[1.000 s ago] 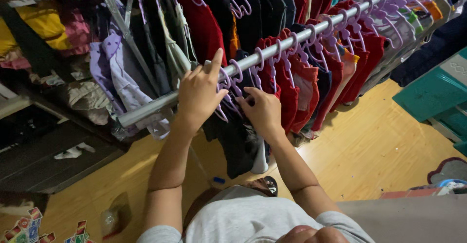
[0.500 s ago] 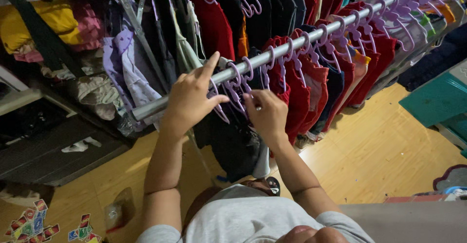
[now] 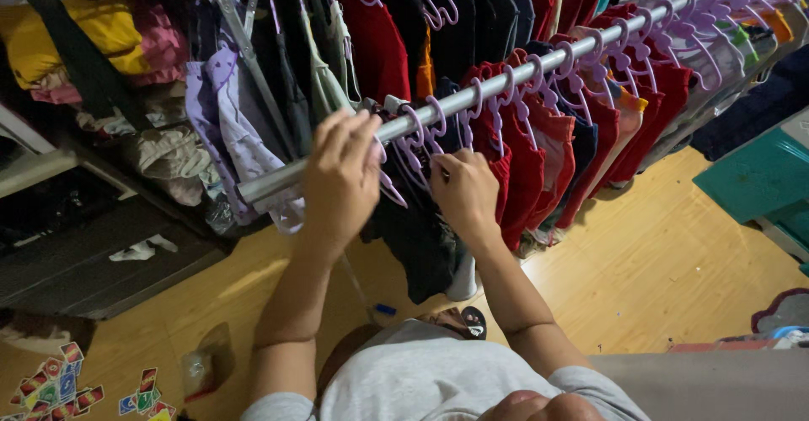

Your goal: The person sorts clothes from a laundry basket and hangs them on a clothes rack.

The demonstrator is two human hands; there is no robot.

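since the earlier frames both hands have stayed at the rail, and the left hand point(image 3: 340, 176), whose fingers were spread before, now has them drawn closer together and laid over the bar. the metal rail point(image 3: 472, 94) runs from the lower left of centre up to the upper right of the frame. the left forearm rises from the bottom centre-left, wrist straight, back of the hand to the camera, fingers side by side and bent forward over the rail; whether they grip anything beneath cannot be told. just right of it, at frame centre, the right hand point(image 3: 465, 192) is held below the rail, forearm coming up from the lower right, wrist slightly bent, fingers curled narrow and pinched on the purple hanger point(image 3: 419, 139) whose hook sits over the rail between the two hands. a dark garment point(image 3: 421, 235) hangs beneath that hanger, down between the forearms. further along the rail, toward the upper right, red garments point(image 3: 539, 147) hang packed on more purple hangers point(image 3: 674, 25). a lilac shirt point(image 3: 223, 122) hangs at the left end of the rail. scattered playing cards point(image 3: 59, 383) lie on the wooden floor point(image 3: 674, 261) in the lower left corner.
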